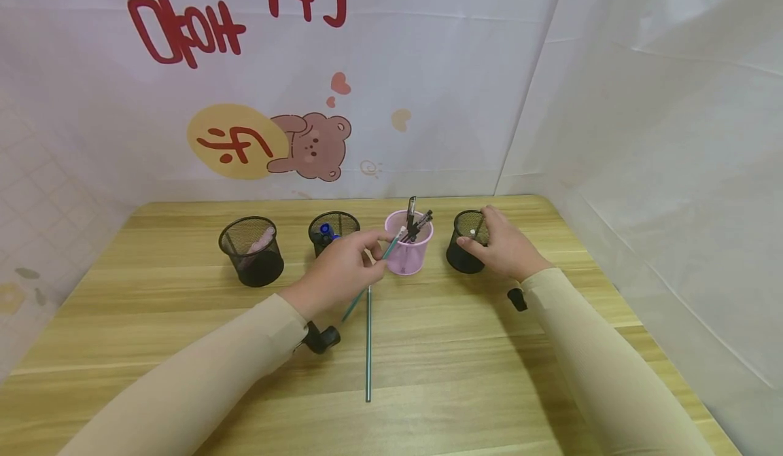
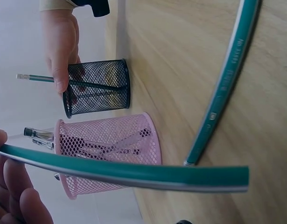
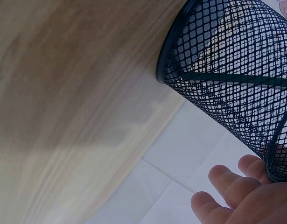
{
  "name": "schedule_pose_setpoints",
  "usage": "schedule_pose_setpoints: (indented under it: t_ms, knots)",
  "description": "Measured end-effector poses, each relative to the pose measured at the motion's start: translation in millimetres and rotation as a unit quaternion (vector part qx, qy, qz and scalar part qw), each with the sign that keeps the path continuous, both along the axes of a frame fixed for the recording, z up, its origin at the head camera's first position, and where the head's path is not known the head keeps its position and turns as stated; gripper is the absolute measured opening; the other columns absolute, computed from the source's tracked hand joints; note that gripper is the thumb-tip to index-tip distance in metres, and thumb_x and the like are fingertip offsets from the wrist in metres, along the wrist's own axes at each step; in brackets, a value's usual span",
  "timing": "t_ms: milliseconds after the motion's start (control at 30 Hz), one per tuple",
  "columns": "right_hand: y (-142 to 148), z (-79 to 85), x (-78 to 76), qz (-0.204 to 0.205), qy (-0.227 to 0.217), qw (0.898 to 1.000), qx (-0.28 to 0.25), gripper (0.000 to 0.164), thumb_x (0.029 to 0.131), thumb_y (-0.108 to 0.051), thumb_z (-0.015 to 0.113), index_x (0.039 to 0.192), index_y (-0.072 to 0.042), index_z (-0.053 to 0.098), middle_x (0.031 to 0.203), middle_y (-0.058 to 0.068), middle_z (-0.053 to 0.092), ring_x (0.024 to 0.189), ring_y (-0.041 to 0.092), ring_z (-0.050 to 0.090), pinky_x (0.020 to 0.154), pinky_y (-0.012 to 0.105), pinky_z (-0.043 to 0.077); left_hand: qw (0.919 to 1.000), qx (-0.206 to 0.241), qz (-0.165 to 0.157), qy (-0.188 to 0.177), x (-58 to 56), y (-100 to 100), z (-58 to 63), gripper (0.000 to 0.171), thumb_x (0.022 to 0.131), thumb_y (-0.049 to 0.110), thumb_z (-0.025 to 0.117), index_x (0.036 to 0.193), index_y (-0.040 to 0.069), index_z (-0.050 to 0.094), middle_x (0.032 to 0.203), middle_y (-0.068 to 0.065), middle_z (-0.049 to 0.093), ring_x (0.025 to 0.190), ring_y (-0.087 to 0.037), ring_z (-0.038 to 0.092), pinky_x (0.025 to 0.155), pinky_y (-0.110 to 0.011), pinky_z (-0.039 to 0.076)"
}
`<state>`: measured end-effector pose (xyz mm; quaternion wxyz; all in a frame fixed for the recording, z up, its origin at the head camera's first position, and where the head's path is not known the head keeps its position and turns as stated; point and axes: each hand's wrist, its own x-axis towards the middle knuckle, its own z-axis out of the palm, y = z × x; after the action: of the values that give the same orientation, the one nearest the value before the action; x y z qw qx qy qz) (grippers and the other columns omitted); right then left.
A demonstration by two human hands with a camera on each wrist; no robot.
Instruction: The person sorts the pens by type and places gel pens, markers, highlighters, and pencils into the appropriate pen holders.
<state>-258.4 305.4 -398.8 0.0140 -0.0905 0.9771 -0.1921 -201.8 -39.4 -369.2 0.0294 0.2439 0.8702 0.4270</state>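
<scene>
My left hand (image 1: 339,266) pinches a green pencil (image 2: 134,175) near its eraser end, tilted, in front of the pink mesh pen cup (image 1: 406,260). Several black-and-clear pens (image 1: 416,226) stand in that pink cup. At the right, my right hand (image 1: 508,247) holds the rim of a black mesh pen cup (image 1: 463,260), thumb on the near side. Through its mesh, one green pencil (image 3: 246,79) leans inside, its white eraser end (image 2: 23,76) sticking out past the rim in the left wrist view. Another green pencil (image 1: 369,354) lies on the table below the left hand.
A black mesh cup (image 1: 259,269) with something pink inside stands at the far left. Beside it, a second black mesh cup (image 1: 349,219) holds blue pens, partly hidden by the left hand. A white printed curtain (image 1: 428,102) hangs behind the wooden table (image 1: 453,374).
</scene>
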Motion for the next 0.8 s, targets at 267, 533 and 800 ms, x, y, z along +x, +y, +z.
schedule_pose_setpoints:
  t_ms: [267, 533, 800]
  knots:
    - [0, 0.3, 0.6, -0.001, -0.003, 1.000, 0.000, 0.106, 0.099, -0.071, 0.053, 0.165, 0.004, 0.016, 0.172, 0.031, 0.013, 0.159, 0.050, 0.019, 0.128, 0.064, 0.021, 0.9999, 0.009, -0.002, 0.012, -0.7, 7, 6.4, 0.045, 0.098, 0.014, 0.067, 0.142, 0.021, 0.065, 0.103, 0.002, 0.066, 0.083, -0.016, 0.063, 0.065, -0.029, 0.053]
    - [0, 0.0, 0.9, -0.002, -0.001, 1.000, -0.001, 0.106, 0.099, -0.071, 0.053, 0.165, 0.004, 0.017, 0.172, 0.031, 0.014, 0.159, 0.050, 0.019, 0.128, 0.065, 0.021, 0.9987, 0.044, -0.010, 0.022, -2.7, 17, 14.0, 0.043, 0.099, 0.014, 0.068, 0.141, 0.023, 0.067, 0.100, 0.002, 0.065, 0.082, -0.017, 0.063, 0.058, -0.027, 0.049]
    - [-1, 0.3, 1.4, -0.002, -0.004, 1.000, -0.002, 0.109, 0.098, -0.076, 0.050, 0.166, 0.003, 0.016, 0.173, 0.030, 0.013, 0.159, 0.050, 0.020, 0.127, 0.065, 0.023, 0.9960, 0.066, -0.028, 0.053, -7.2, 33, 18.5, 0.041, 0.098, 0.012, 0.068, 0.139, 0.020, 0.068, 0.099, 0.001, 0.067, 0.078, -0.015, 0.064, 0.058, -0.027, 0.053]
